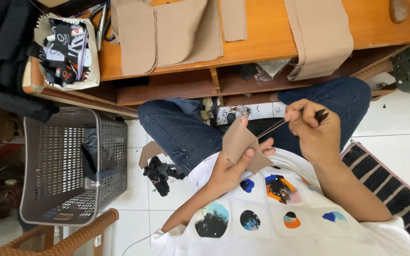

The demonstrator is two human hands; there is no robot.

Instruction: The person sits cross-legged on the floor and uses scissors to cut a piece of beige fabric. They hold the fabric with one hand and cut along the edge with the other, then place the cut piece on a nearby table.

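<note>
My left hand (233,163) grips a small tan fabric piece (239,142) in front of my chest, thumb pressed on its face. My right hand (309,125) pinches a thin dark tool (274,128) whose tip reaches to the fabric piece; a dark tuft sticks out past my fingers. Both hands hover over my lap, above my blue jeans (181,128) and white printed shirt (281,208).
A low wooden table (262,33) carries several tan fabric cut-outs (167,33), scissors (101,23) and a paper box of black and white scraps (67,50). A grey plastic basket (67,166) stands on the left, black scraps (160,173) lie on the tiled floor, and a striped mat (390,180) lies at right.
</note>
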